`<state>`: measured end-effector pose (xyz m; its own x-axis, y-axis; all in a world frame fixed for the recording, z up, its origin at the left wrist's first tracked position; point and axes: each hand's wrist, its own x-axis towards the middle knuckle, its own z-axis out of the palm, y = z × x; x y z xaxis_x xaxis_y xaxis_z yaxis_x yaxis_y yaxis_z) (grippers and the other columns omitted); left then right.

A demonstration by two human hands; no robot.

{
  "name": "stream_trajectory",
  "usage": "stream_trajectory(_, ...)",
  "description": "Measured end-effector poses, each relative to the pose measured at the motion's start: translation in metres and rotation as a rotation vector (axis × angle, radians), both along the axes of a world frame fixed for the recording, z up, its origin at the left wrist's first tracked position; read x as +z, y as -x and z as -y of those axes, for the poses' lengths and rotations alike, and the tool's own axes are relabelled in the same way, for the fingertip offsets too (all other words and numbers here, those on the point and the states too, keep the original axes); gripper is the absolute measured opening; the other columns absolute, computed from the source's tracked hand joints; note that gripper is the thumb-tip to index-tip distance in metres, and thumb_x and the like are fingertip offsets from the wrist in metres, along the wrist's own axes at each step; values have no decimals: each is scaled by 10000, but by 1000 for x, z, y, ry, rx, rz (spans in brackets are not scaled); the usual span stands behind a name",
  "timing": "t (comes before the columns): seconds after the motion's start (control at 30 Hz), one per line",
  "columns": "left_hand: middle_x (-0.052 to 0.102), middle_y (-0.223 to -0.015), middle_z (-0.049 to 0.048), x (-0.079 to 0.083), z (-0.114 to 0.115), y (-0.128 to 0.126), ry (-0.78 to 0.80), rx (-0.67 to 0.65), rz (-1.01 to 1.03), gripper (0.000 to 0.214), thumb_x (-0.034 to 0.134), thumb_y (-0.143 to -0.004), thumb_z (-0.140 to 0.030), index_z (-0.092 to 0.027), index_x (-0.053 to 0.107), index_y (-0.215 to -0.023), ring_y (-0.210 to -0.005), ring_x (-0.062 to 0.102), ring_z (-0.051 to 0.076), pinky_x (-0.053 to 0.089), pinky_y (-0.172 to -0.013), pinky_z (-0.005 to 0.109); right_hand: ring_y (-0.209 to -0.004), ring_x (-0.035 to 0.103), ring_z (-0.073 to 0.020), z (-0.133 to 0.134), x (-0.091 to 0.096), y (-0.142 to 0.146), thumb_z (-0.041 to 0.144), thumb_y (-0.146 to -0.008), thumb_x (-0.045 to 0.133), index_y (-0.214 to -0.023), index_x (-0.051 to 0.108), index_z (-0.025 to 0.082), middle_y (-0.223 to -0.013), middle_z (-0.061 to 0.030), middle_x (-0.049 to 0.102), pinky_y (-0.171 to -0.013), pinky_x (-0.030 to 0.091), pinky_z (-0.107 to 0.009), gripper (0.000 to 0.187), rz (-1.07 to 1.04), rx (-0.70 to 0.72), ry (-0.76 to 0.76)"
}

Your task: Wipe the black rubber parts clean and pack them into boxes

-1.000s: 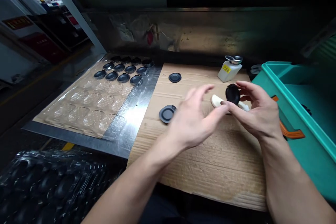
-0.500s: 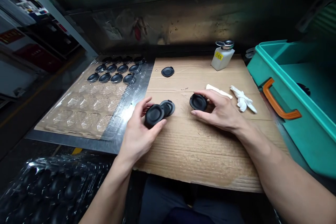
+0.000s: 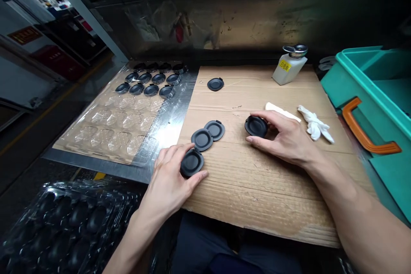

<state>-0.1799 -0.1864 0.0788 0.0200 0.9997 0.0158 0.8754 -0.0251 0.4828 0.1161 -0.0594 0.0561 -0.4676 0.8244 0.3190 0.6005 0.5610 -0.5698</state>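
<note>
My left hand (image 3: 168, 180) curls its fingers and thumb around a small black lid (image 3: 192, 162), low over the near left part of the cardboard. Just beyond it, two more dark lids lie in a slanting row, the closer lid (image 3: 202, 139) touching or slightly overlapping the farther lid (image 3: 215, 130). On the other side, my right hand (image 3: 287, 137) grips a deeper-looking black lid (image 3: 256, 126) by its edges between thumb and fingers, its hollow face up. One more lid (image 3: 215, 84) lies alone farther back.
A clear plastic tray (image 3: 105, 130) at left holds several black lids in its far rows. Behind the right hand are a white strip (image 3: 282, 111), a crumpled white cloth (image 3: 316, 125) and a pump bottle (image 3: 289, 68). A teal bin (image 3: 334, 81) borders the right; filled trays (image 3: 73, 222) sit lower left.
My left hand has drawn back toward me with a lid, and two lids now show side by side on the cardboard. The right hand keeps its lid; the view has shifted left.
</note>
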Motion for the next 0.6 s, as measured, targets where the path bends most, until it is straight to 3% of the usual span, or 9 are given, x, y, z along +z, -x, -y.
stream_trajectory(0.2,566,-1298,38,0,-13,-7,-198,75,105,557,740,-845,-393,-282,504,-1336,-1224,510,244,416,-1072,390,-1040,642,-245,1,1,1,430,-788,752,-1298,603,255,-1210,-36,665,-921,521,-391,560,21,4,20)
stream_trajectory(0.33,558,-1316,50,-12,-39,-16,-159,7,124,570,752,-832,-364,-263,510,-1338,-1221,507,255,419,-1077,404,-1055,636,-251,3,2,-1,431,-788,752,-1293,605,246,-1210,-50,662,-933,517,-401,558,21,3,16)
stream_trajectory(0.47,583,-1300,48,-19,-52,-8,-149,5,102,526,722,-844,-346,-269,518,-1323,-1213,521,261,436,-1063,426,-1084,624,-238,-6,-5,5,410,-778,764,-1288,599,241,-1221,-52,652,-965,512,-392,563,-11,13,11)
stream_trajectory(0.53,583,-1302,55,-17,-57,-8,-191,6,141,526,692,-859,-386,-269,499,-1334,-1203,542,268,454,-1056,449,-1131,606,-227,-6,2,9,381,-791,753,-1289,591,222,-1249,-61,639,-1020,493,-390,547,-30,0,15)
stream_trajectory(0.6,591,-1284,70,-11,-67,-26,-223,-30,169,510,638,-880,-449,-273,491,-1335,-1171,569,296,485,-1022,509,-1165,594,-209,2,24,9,374,-819,720,-1275,596,204,-1266,-68,635,-1048,490,-377,503,-50,0,18)
